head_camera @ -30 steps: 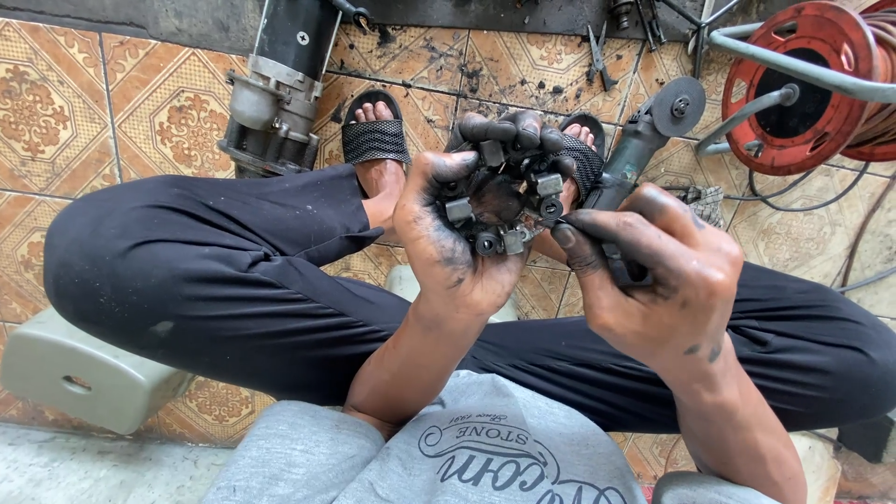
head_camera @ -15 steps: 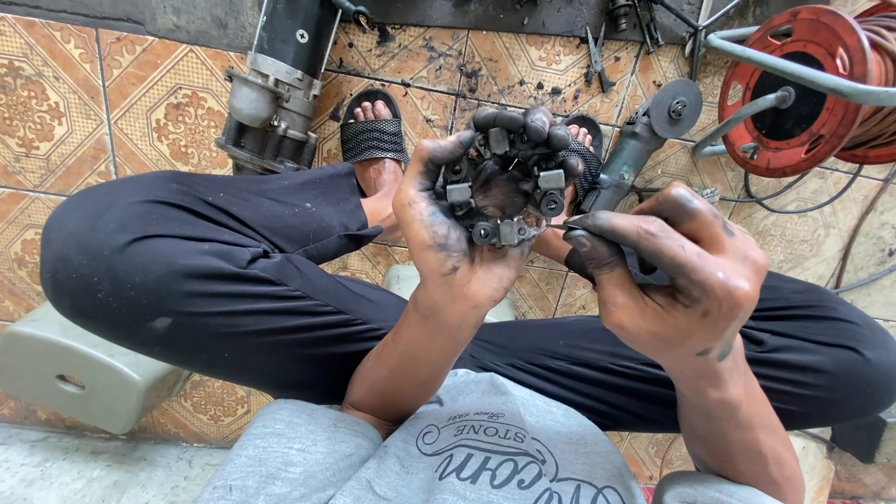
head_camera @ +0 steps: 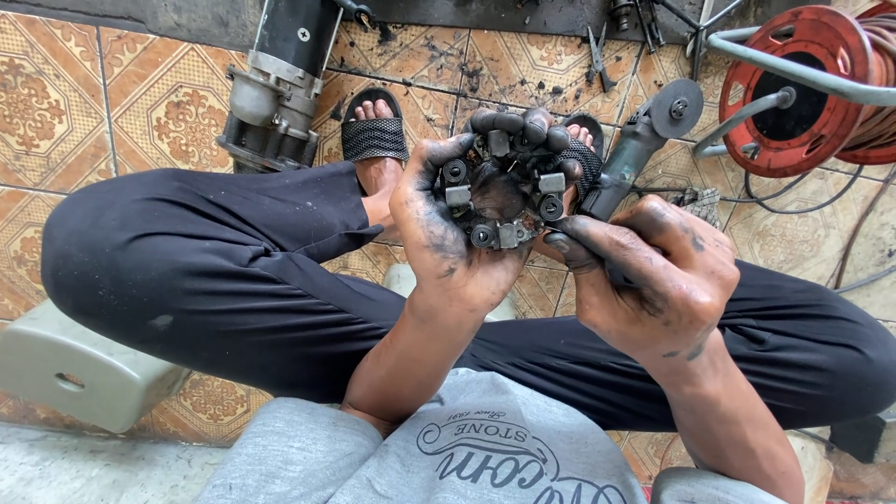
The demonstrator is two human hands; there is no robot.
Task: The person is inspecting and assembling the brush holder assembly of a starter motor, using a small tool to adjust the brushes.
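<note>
Fingers [head_camera: 509, 121] of the left hand [head_camera: 448, 233], black with grease, curl over the far edge of a round, dark brush-holder plate [head_camera: 499, 196] and clamp it against the palm, held up above the person's crossed legs. Just right of it, the right hand [head_camera: 653, 280] is closed in a loose fist around something I cannot make out, its thumb tip touching the plate's lower right edge. On the tiled floor [head_camera: 149, 112] beyond lie a starter motor [head_camera: 280, 84] to the left, an angle grinder [head_camera: 644, 140] to the right and a red cable reel [head_camera: 803, 93] farther right.
</note>
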